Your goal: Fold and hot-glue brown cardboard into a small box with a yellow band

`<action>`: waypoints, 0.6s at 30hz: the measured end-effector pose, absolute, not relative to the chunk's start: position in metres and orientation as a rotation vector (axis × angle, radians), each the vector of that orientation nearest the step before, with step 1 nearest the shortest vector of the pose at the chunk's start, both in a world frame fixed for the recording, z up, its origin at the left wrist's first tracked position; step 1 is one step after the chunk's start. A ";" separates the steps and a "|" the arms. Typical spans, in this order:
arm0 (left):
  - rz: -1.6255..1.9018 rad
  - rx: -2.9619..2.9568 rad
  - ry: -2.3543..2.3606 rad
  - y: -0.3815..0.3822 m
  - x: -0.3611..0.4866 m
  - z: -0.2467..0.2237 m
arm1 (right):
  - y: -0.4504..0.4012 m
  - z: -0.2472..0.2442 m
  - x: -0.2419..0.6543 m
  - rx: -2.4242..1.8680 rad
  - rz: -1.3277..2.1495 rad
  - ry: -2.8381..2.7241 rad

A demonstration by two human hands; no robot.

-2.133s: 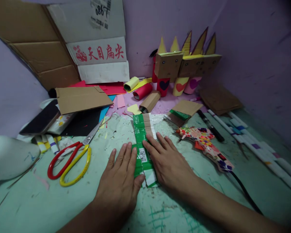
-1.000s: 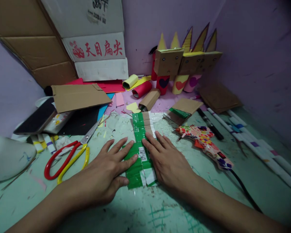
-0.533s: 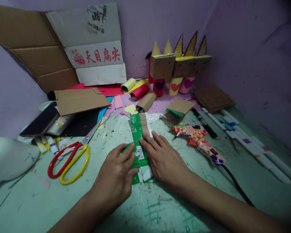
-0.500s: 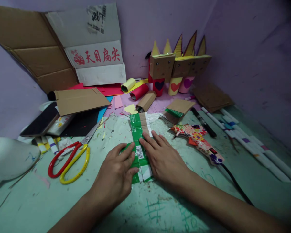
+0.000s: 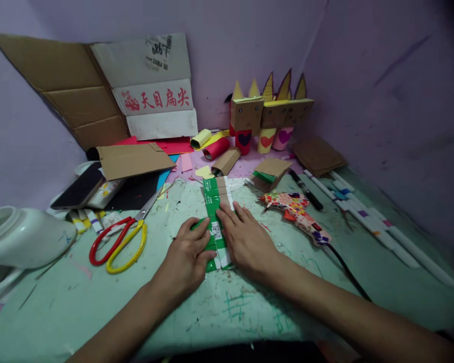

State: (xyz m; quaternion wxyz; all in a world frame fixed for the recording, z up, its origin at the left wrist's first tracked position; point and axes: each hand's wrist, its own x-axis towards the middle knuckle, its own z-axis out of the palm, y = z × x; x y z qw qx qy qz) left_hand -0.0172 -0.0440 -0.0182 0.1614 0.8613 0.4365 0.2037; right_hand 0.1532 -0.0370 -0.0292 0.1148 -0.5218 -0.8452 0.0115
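A green, white and brown cardboard piece lies flat on the table, with a small QR code on it. My left hand rests on its left part, fingers bent and slightly apart, palm down. On its right part lies my right hand, fingers stretched out and pressing flat. Both hands hide some of the cardboard. Left of my hands are scissors with one red and one yellow handle. A floral-patterned glue gun with a black cord lies to the right.
Cardboard box-head figures stand by the wall near paper tubes. Markers and a black pen lie right. A white jug, a phone and a cardboard sheet are left.
The camera view has shifted, showing more of the table's near edge and the jug's mouth. Both hands stay on the cardboard in nearly the same pose.
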 end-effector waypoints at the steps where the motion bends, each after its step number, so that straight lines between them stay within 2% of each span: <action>1: 0.578 2.464 1.245 -0.044 -0.017 -0.018 | -0.037 -0.029 0.153 -1.534 0.031 -2.474; 12: 0.704 2.274 1.304 -0.045 -0.015 -0.018 | -0.039 -0.029 0.153 -1.509 0.053 -2.415; 18: 0.850 2.199 1.568 -0.054 -0.008 -0.024 | -0.038 -0.033 0.157 -1.423 0.318 -2.162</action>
